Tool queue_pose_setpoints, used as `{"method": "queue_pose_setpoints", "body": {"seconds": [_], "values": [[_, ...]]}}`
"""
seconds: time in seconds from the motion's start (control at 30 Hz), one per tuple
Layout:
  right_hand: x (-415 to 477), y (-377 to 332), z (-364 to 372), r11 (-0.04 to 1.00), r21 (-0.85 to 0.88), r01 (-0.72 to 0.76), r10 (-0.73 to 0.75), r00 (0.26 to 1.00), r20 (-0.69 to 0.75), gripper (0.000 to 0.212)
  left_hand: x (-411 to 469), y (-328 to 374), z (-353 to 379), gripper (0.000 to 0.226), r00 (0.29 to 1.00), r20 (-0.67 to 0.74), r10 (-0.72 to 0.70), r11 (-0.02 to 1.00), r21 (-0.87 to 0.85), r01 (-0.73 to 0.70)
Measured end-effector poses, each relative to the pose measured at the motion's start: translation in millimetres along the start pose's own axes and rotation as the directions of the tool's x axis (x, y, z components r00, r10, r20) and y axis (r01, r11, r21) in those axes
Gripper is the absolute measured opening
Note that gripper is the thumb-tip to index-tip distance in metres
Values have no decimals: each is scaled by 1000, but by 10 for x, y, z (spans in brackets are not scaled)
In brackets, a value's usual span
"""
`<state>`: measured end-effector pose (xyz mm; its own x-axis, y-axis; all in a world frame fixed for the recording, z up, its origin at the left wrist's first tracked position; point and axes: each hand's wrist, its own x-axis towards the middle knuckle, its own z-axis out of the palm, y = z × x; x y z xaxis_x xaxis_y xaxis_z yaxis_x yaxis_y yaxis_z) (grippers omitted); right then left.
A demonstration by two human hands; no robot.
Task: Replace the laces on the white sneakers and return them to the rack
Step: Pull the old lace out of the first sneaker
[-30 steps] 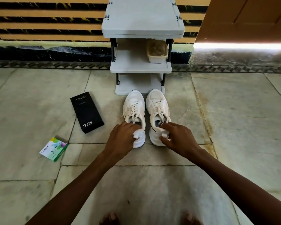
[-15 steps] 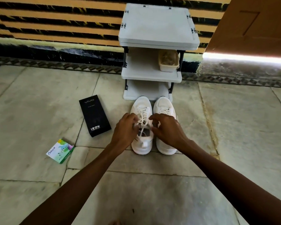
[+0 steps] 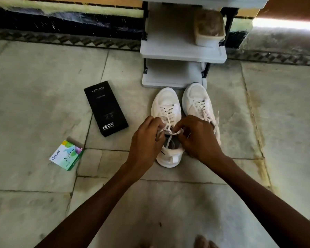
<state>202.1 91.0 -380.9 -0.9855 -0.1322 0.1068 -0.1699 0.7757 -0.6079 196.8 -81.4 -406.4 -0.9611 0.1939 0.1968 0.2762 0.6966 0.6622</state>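
Change: A second ago each hand gripped the heel of a different shoe. Half a second ago both had moved to the laces of the left one, and they are still there. The view has closed in, cutting off the rack's top.
Left hand (image 3: 147, 140): fingers curled, fingertips pinching the white flat lace (image 3: 170, 131) above the shoe's opening.
Right hand (image 3: 199, 138): fingers curled, pinching the same lace from the other side. It covers the rear of the neighbouring shoe.
Lace: one strand runs across between the two hands, and another hangs down into the opening.
Place: the white lace-up sneaker on the left (image 3: 166, 104) and the white sneaker on the right (image 3: 195, 97) stand side by side on the pale stone floor (image 3: 43, 86), directly in front of the grey tiered shoe rack (image 3: 183, 52).
Pointing: both stand upright with their long axes running away from the person, toes toward the rack and heels toward the camera. The right one's toe reaches the rack's bottom corner and tilts slightly leftward.
Rack shelf: a cream plastic tub (image 3: 208, 31) sits on the right side.
Floor, left: a long black carton (image 3: 106, 108) lies flat near the shoes, and a small green-and-white box (image 3: 67, 154) lies further left.
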Motion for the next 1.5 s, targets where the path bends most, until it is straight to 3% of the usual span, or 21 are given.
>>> {"method": "queue_pose_setpoints", "body": {"seconds": [0.3,0.47,0.53,0.63,0.73,0.8,0.87,0.93,1.0,1.07,1.13,1.17,1.23,1.3,1.37,1.43,1.5], "values": [[-599,-179,88,995,98,-32,34,999,-13,9,-507,80,-133,11,999,28,-24,999,33,23],[-604,-317,-16,983,111,-144,138,989,57,13,-526,182,-212,17,994,53,91,981,165,-98],[-554,-405,-141,924,213,-316,281,942,182,16,-480,184,-231,19,989,86,116,971,200,-132],[-494,-549,-428,673,524,-521,404,853,330,25,-388,199,-271,13,985,160,70,983,156,-96],[-441,-614,-740,616,643,-455,385,886,258,38,-267,311,-345,19,970,215,-111,991,-52,125],[-434,-629,-882,666,629,-401,363,911,196,36,-188,451,-496,28,933,224,-283,862,-367,350],[-464,-612,-959,751,538,-384,381,916,121,36,-137,550,-663,36,915,200,-351,693,-601,397],[-526,-564,-983,818,418,-395,413,909,49,40,-110,597,-805,38,901,175,-396,631,-661,406],[-595,-480,-964,885,141,-443,437,896,74,42,-93,545,-860,26,864,128,-487,701,-532,474],[-653,-372,-890,863,-209,-460,499,841,209,39,-99,376,-845,15,819,145,-556,775,-267,573],[-721,-324,-777,813,-442,-379,534,789,304,39,-158,238,-846,32,777,212,-592,802,57,595],[-753,-331,-734,808,-491,-328,516,795,319,41,-205,187,-832,43,789,207,-578,814,212,541],[-779,-411,-704,841,-473,-264,438,844,308,39,-309,160,-759,53,900,114,-421,848,402,346],[-752,-489,-689,894,-368,-257,375,878,298,31,-368,257,-711,46,979,3,-203,896,404,184],[-670,-537,-623,918,-292,-269,351,893,282,30,-357,362,-657,29,992,-27,-127,939,317,129],[-579,-549,-507,931,-260,-257,323,911,257,26,-320,434,-565,18,987,50,-151,957,258,134],[-511,-561,-373,936,-255,-243,301,928,221,31,-283,461,-461,26,968,156,-195,947,287,144]]}}
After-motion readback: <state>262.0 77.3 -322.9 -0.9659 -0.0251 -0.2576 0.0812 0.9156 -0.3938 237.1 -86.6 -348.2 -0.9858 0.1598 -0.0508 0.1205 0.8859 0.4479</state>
